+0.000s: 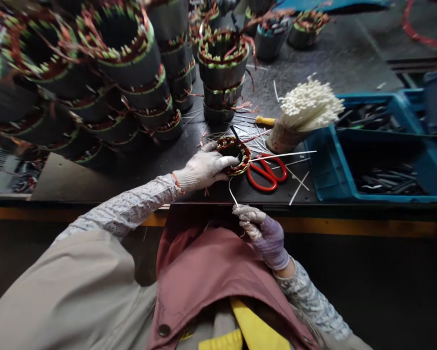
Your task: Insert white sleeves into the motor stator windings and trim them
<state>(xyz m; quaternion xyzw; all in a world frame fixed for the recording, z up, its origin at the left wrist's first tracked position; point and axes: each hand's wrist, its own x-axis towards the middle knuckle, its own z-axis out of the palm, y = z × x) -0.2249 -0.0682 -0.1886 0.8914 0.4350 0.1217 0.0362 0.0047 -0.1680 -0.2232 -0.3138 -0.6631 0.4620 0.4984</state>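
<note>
My left hand [209, 167], in a white knit glove, grips the near-left rim of a motor stator [245, 158] wound with copper wire, thumb and fingers around the rim. In front of the table edge, my right hand [260, 231], in a purple and grey glove, pinches the end of a thin white tie cord [233, 192]. The cord curves up to the stator's near side; where it enters the winding is hard to make out. Another white cord [284, 155] sticks out to the right from the stator, above red-handled scissors [264, 177].
Stacks of wound stators [131, 63] crowd the left, with another stack [224, 73] behind my hands. A bundle of white cords [309, 107] stands in a holder by a yellow handle [265, 120]. Blue bins [324, 170] with dark pieces sit right; loose cords lie about.
</note>
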